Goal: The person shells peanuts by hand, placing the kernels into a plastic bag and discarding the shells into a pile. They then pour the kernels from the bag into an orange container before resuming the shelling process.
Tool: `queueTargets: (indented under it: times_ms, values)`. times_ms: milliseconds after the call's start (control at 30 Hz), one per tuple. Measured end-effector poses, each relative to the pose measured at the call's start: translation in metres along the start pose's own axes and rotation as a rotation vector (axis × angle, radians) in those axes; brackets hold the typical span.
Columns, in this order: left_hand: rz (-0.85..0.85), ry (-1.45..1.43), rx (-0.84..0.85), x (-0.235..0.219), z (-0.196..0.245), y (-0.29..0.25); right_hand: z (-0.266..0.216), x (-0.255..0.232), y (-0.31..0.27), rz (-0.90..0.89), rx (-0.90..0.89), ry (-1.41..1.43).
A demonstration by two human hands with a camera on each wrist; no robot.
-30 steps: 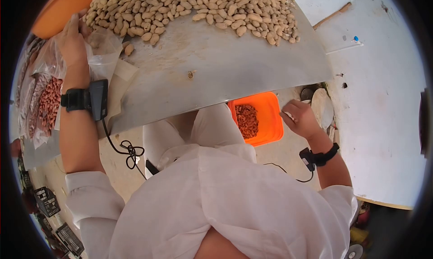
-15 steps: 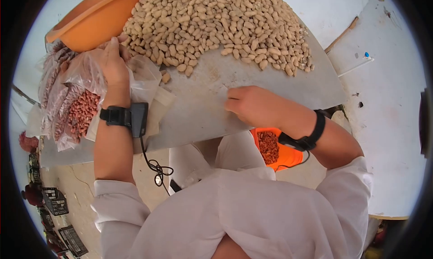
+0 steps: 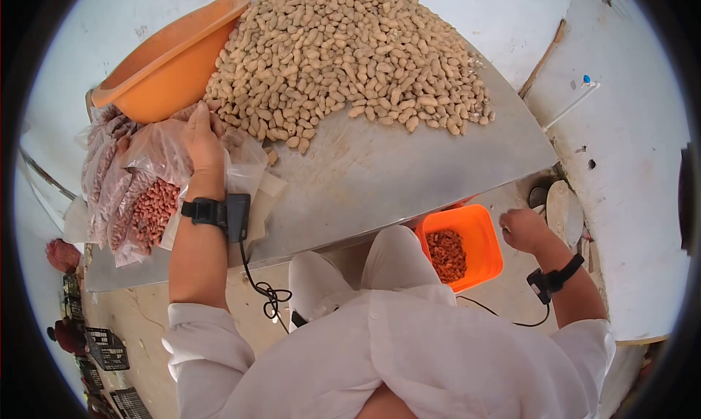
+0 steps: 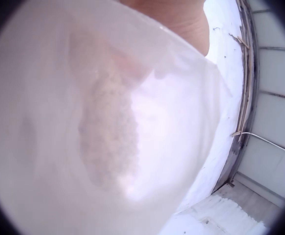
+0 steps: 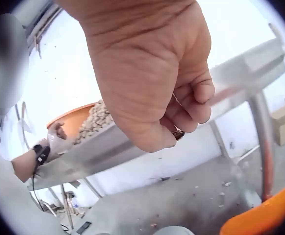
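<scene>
My left hand holds the upper edge of a clear plastic bag beside the orange basin. Reddish shelled peanuts show in the bags under that forearm. In the left wrist view, cloudy plastic covers most of the scene and veils the fingers. Off the table's front edge, my right hand is just right of an orange bin containing dark reddish pieces. Its curled thumb and fingers pinch a small dark brown piece, mostly hidden; I cannot tell what it is.
A large heap of unshelled peanuts covers the back of the metal table. White walls stand behind and to the right. Black crates lie on the floor at the lower left. Cables run from both wrist cameras.
My right hand swung in over the tabletop half a second ago and is now back out beside the orange bin. The left hand keeps its place at the bag. The head view has shifted.
</scene>
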State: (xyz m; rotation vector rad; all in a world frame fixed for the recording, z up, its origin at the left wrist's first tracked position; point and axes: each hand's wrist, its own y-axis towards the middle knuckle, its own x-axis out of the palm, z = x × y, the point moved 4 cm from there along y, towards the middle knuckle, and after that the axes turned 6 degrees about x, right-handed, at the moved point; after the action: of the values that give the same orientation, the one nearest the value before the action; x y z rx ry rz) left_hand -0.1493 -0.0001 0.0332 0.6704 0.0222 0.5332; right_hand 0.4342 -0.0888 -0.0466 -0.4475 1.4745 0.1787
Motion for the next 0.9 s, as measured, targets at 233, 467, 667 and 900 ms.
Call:
queueTargets:
  times_ms: [233,467,667,900]
  values:
    - [-0.317,0.151,-0.081,0.029,0.026,-0.001,-0.024,-0.056,0.010,-0.200,-0.026,0.215]
    - [-0.562,0.178,-0.053,0.058,0.055,0.034,-0.111,-0.183,0.094,0.042,-0.516,0.385]
    - [-0.203,-0.538,-0.233,0.068,0.018,0.043,-0.181,-0.222,0.197,0.279,-0.533,0.471]
    - [-0.049,-0.709,-0.285,0.060,-0.012,0.019,-0.225,-0.217,0.307,0.416,-0.348,0.204]
